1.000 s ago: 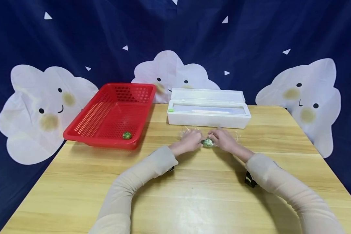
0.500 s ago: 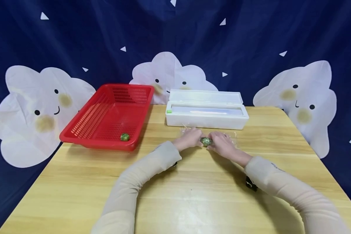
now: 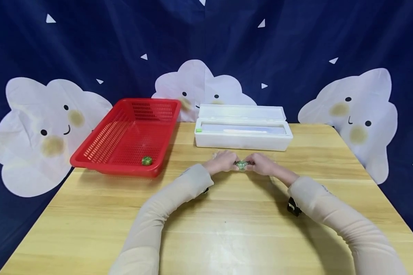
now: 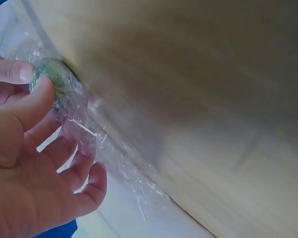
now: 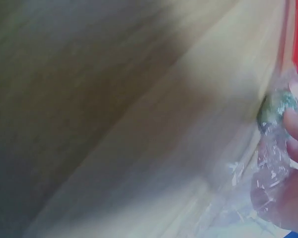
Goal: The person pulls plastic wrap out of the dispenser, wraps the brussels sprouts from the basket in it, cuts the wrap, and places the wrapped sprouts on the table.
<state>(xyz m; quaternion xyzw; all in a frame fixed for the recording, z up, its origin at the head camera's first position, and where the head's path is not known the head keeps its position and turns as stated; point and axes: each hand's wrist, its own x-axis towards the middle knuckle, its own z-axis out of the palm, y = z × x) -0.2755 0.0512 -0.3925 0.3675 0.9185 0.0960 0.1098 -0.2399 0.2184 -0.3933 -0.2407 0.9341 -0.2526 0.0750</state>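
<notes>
A small green round item (image 3: 241,165), loosely wrapped in clear cling film, is held between my two hands above the table. My left hand (image 3: 222,162) holds its left side; in the left wrist view, the thumb (image 4: 37,101) presses on the green item (image 4: 57,82) while the other fingers curl under the film (image 4: 89,131). From the other side, my right hand (image 3: 262,165) pinches the bundle. Loose film (image 5: 270,168) trails along the right fingers in the right wrist view, where much of that hand is cut off. What the green item is cannot be made out.
Behind my hands stands a white cling film dispenser box (image 3: 243,142) with its lid raised. To the left, a red perforated basket (image 3: 115,168) holds another green wrapped item (image 3: 147,160). All rest on a wooden table (image 3: 223,225) before a dark blue cloud-print curtain (image 3: 289,34).
My right hand has turned from over the film to grip the bundle's right side. The loose film ends have been gathered closer around the green item. Basket and box stay in place.
</notes>
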